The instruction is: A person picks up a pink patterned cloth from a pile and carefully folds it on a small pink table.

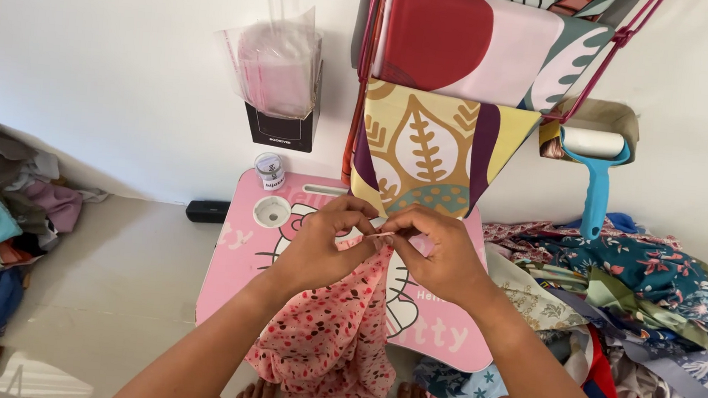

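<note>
- Head view: both hands meet above the middle of the pink surface [234, 257], close to its far edge. The left hand [320, 243] and the right hand [443, 254] each pinch the top edge of a pink dotted cloth [329, 333].
- The fingers [351, 216] of the left hand are together, clamped on the cloth's edge; the right hand's fingers [407, 229] are likewise closed on it, just beside them, with a short taut stretch of hem between the two pinches.
- The cloth hangs from that pinched edge down over the near edge of the surface, bunching toward the person's bare feet on the floor.
- To work this edge well, I judge the two pinches should stay close together and level, the hem kept taut between the fingertips, while the rest of the cloth hangs free without twisting.
- Near the far left corner of the surface stands a small jar [269, 169]; a blue lint roller [595, 173] hangs on the wall beyond the far right corner, and a heap of patterned fabrics [644, 293] lies off the right edge.
</note>
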